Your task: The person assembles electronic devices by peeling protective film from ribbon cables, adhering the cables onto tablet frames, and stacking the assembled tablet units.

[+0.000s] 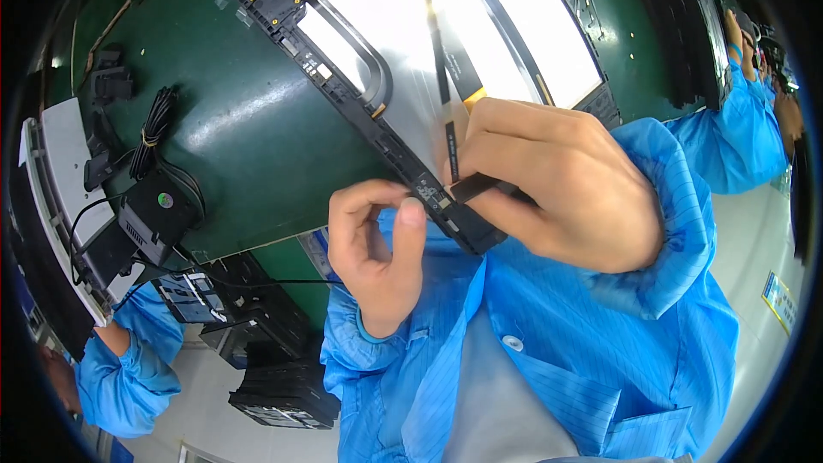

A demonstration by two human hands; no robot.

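A large flat display panel point(390, 26) with a black frame and a shiny white back lies on the green bench point(231, 146), its near edge over the bench's front. My left hand point(377, 249) pinches that near frame edge between thumb and forefinger, beside a small gold connector. My right hand point(549, 184) holds a thin dark stick-like tool point(480, 189) with its tip pressed at the connector. A black flat ribbon cable point(439, 51) runs up the panel's back from that spot. Blue smock sleeves cover both my forearms.
A black power adapter point(159, 214) with a bundled cable point(154, 129) sits at the bench's left. A grey-white tray edge point(60, 197) stands farther left. Stacked black trays point(283, 394) lie below the bench. Co-workers in blue smocks are at lower left point(129, 377) and upper right point(737, 129).
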